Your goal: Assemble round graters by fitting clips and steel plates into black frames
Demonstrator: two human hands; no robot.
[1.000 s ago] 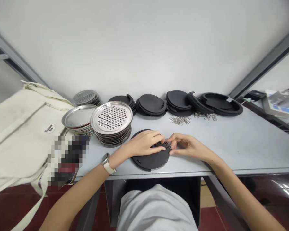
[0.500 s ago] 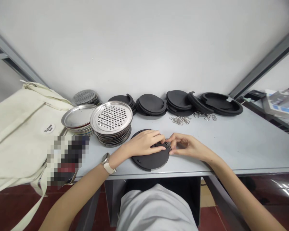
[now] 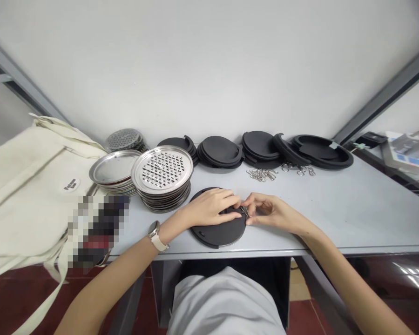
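A round black disc lies flat near the table's front edge. Across its top rests my left hand, thumb and fingers bent around a raised part near the disc's right side; what is between them is hidden. My right hand pinches a small metal clip at the disc's right rim. Just left of the disc stands a stack of metal grater plates. Behind my right hand lies a pile of small metal clips.
Stacks of black discs line the wall, with large black rings at their right end. Plain metal plates and more graters stand at the left, beside a cream bag. Boxes sit far right.
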